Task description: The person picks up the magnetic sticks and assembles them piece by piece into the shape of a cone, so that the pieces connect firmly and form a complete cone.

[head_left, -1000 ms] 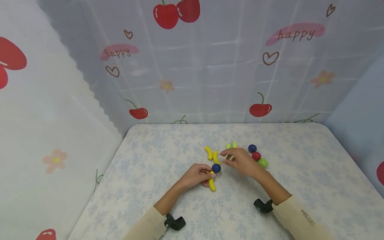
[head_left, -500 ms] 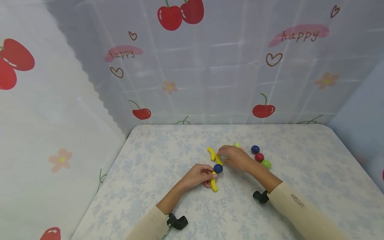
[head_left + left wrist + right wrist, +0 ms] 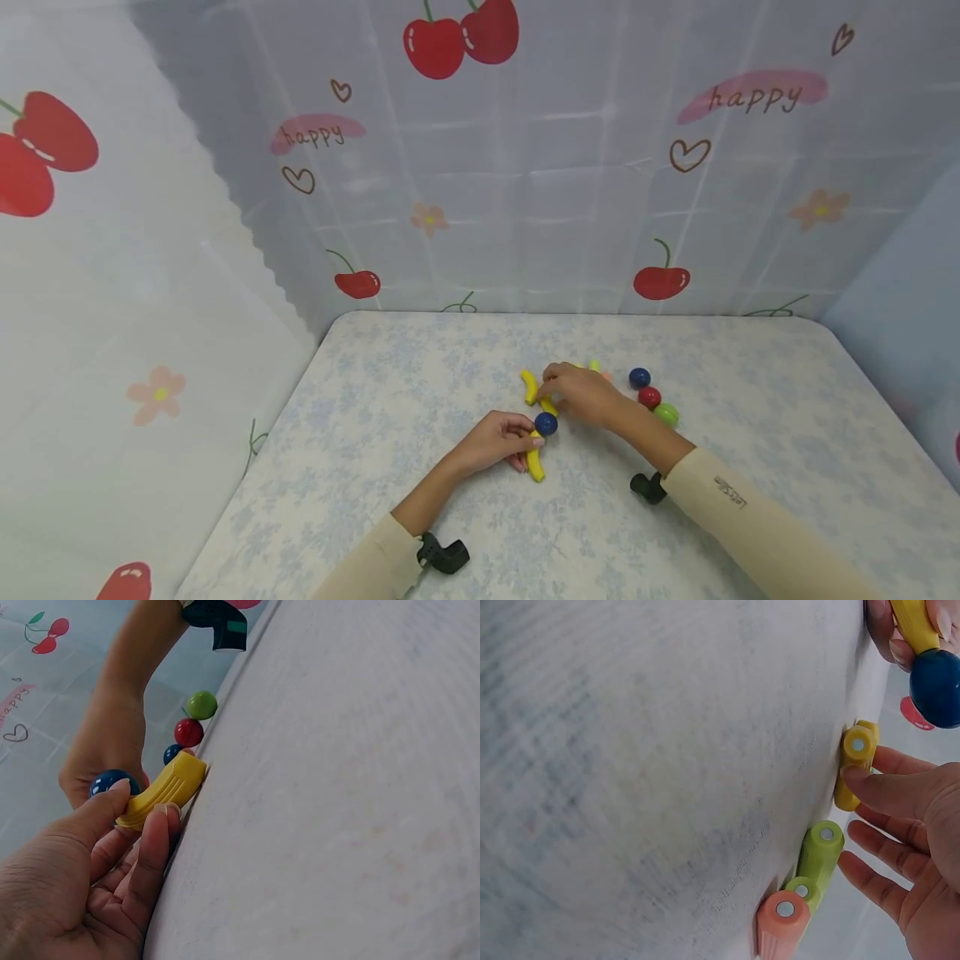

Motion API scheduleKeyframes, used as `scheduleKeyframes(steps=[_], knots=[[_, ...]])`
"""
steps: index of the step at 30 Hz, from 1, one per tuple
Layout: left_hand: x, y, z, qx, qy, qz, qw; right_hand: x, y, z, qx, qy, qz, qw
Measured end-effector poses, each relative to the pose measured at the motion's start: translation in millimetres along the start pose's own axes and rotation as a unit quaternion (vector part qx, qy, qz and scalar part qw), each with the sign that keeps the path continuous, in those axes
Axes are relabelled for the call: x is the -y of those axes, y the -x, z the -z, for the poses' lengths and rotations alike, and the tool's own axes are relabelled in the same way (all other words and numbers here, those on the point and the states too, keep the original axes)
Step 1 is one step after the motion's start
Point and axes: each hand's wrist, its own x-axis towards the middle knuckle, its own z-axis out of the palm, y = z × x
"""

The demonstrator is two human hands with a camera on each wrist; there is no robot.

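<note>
My left hand (image 3: 491,439) pinches a yellow curved magnetic rod (image 3: 169,787) between thumb and fingers. A blue ball (image 3: 546,424) sits against the rod's far end. Just beyond, my right hand (image 3: 588,396) has thumb and index finger on another yellow curved magnetic rod (image 3: 847,796), which lies on the table. The right wrist view shows a round silvery disc on that rod's end; the other right fingers are spread loosely. A third yellow curved rod (image 3: 528,386) lies to its left, partly hidden behind it in the right wrist view.
Light green rods (image 3: 821,855) and a pink rod (image 3: 780,930) lie beside my right hand, mostly hidden from the head view. To the right are a blue ball (image 3: 639,378), a red ball (image 3: 649,397) and a green ball (image 3: 666,414). A printed curtain stands behind the table.
My right hand has moved left from near the green rods to a yellow rod and now pinches it. My left hand keeps its hold on its rod with the blue ball.
</note>
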Motion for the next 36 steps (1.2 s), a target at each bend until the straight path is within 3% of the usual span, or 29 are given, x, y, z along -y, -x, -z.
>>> scheduleKeyframes(steps=[12,21,36], knots=[[-1.6,0.1,-0.6,0.008,0.003,-0.006,0.9999,0.5,-1.1,-5.3,-0.024,0.023,0.023,0.9992],[-0.9,0.7,-1.7,0.004,0.016,-0.005,0.9999,-0.3,-0.7,-4.4,-0.022,-0.002,-0.005,0.9997],[-0.8,1.6,0.8,0.001,0.01,-0.006,0.9999,5.1,15.9,5.8,-0.076,-0.001,-0.051,0.9958]])
